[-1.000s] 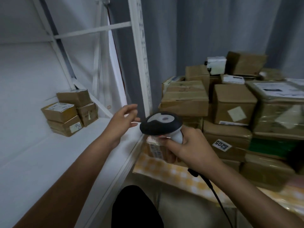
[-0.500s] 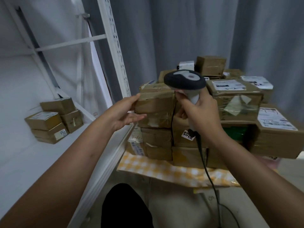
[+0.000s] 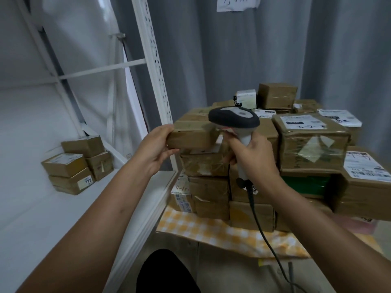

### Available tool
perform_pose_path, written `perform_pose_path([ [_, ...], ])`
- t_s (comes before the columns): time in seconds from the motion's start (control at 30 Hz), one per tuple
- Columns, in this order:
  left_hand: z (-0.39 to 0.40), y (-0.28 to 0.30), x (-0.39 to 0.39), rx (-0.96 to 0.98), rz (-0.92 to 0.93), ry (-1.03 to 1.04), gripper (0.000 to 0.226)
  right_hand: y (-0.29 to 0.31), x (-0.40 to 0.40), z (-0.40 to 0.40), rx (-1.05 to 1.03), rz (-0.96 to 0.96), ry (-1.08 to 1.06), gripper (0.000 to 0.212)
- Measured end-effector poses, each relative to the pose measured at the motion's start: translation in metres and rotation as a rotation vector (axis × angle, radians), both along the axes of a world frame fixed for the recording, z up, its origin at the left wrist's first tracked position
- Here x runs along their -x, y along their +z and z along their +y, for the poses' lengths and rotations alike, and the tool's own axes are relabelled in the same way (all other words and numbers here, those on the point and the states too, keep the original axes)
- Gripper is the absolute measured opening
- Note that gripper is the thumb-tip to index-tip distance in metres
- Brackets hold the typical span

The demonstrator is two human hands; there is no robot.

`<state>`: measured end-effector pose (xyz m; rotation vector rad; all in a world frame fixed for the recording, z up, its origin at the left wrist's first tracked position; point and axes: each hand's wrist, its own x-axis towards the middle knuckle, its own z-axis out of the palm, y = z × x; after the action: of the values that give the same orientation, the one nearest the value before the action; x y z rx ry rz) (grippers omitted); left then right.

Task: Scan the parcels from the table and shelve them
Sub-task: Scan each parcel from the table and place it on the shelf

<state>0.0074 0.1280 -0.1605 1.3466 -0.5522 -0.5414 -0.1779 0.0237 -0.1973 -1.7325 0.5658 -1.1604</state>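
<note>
The left hand (image 3: 155,150) grips the near left corner of the top parcel (image 3: 193,134) on the stack, fingers curled over its upper edge and thumb beneath. The right hand (image 3: 251,154) is wrapped round the handle of the scanner (image 3: 233,120), whose head hangs just above the same parcel; its cable (image 3: 261,231) trails down in front of the boxes. The parcel sits on the pile (image 3: 313,144) that covers the table (image 3: 211,231), just beside the upright (image 3: 156,66) of the shelf (image 3: 53,218), where four scanned boxes (image 3: 78,164) already stand at the back. The step in hand appears to be drawing this parcel off the stack for scanning. No label is visible on its top face, so it probably needs turning until the barcode faces the scanner. Lift the parcel instead of dragging it, since the box under it could shift. Keep the cable clear of the stack edge. Hold the scanner head square to the label before triggering.
</note>
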Motion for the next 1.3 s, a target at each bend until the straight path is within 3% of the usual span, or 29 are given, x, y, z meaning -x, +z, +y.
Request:
perform_pose_path([
  [0.2,0.040,-0.005,-0.055,0.188,0.198,0.138,0.010,0.003,-0.010,0.004,-0.003,-0.021,0.014,0.018],
  [0.3,0.061,-0.027,-0.085,0.210,0.139,0.269,0.026,-0.001,-0.027,0.014,0.010,0.031,0.066,0.018],
  [0.43,0.093,-0.077,-0.100,0.027,-0.258,0.564,0.036,-0.015,-0.053,0.037,0.028,0.086,0.158,0.024],
  [0.53,0.116,-0.112,-0.103,-0.274,-0.847,0.600,0.040,-0.032,-0.072,0.051,0.041,0.138,0.206,0.028],
  [0.6,0.124,-0.136,-0.108,-0.524,-1.221,0.504,0.040,-0.044,-0.083,0.057,0.059,0.179,0.227,0.026],
  [0.7,0.127,-0.167,-0.104,-0.811,-1.406,0.398,0.053,-0.060,-0.096,0.063,0.024,0.223,0.270,0.022],
  [0.83,0.123,-0.192,-0.088,-0.920,-1.523,0.228,0.071,-0.077,-0.112,0.067,-0.020,0.243,0.277,0.027],
  [0.93,0.119,-0.200,-0.083,-0.972,-1.443,0.137,0.063,-0.086,-0.121,0.066,-0.049,0.252,0.293,0.028],
  [1.03,0.113,-0.186,-0.094,-0.919,-1.236,0.148,0.061,-0.093,-0.126,0.062,-0.070,0.271,0.300,0.028],
  [1.13,0.109,-0.164,-0.123,-1.071,-0.951,0.239,0.090,-0.099,-0.129,0.056,-0.068,0.299,0.289,0.029],
  [1.2,0.109,-0.156,-0.136,-1.238,-0.750,0.148,0.109,-0.103,-0.131,0.053,-0.083,0.319,0.284,0.026],
  [1.3,0.107,-0.150,-0.140,-1.166,-0.569,-0.034,0.112,-0.112,-0.135,0.052,-0.114,0.323,0.290,0.029],
])
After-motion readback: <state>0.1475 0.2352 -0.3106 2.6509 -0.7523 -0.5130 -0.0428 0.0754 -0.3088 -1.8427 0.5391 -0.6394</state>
